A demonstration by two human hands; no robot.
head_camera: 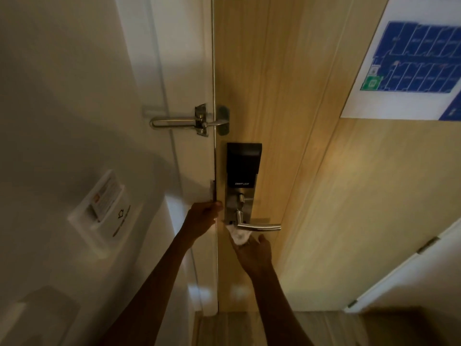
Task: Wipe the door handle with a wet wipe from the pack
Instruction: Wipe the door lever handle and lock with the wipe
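Head view: wooden door (287, 121) (dim hallway), white wall (62, 121).

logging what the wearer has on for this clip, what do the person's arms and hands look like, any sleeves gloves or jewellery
Both arms are bare from the bottom of the frame up to the hands, with no sleeve in view. The left hand and the right hand wear no gloves. No watch, ring or wristband is visible, though the light is dim and the picture soft, so small items could be missed.
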